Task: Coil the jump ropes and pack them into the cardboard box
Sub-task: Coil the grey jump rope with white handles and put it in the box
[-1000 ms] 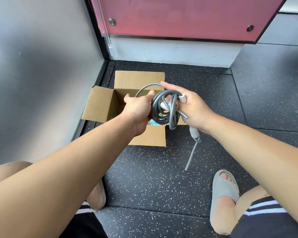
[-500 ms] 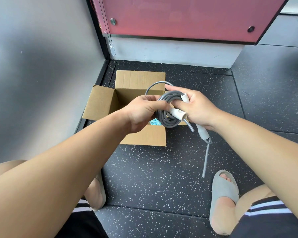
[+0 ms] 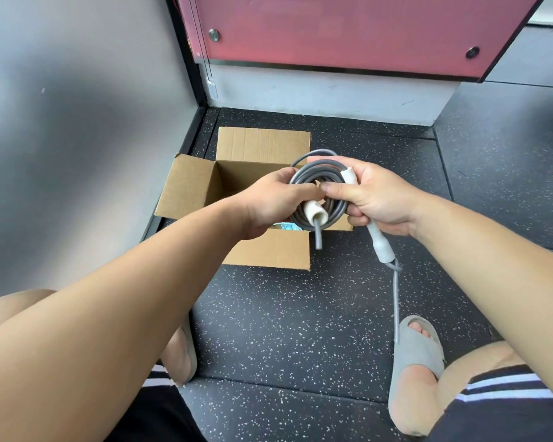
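A grey jump rope point(image 3: 313, 175) is wound into a coil, held in the air above the open cardboard box point(image 3: 192, 193). My left hand point(image 3: 268, 202) grips the coil's left side together with one white handle point(image 3: 315, 215), which points down. My right hand point(image 3: 377, 199) grips the coil's right side and the second white handle point(image 3: 382, 247). A loose grey tail point(image 3: 396, 301) hangs from that handle toward the floor. Something teal point(image 3: 288, 226) shows inside the box, mostly hidden by my hands.
The box stands on black speckled rubber flooring point(image 3: 300, 330), in a corner between a grey wall point(image 3: 77, 138) at left and a red panel point(image 3: 332, 30) behind. My feet in grey slides point(image 3: 419, 355) sit at lower left and lower right.
The coil has turned to face me flat, and my left hand has shifted from its left edge to grip one white handle at the coil's bottom. The hanging tail swung right.
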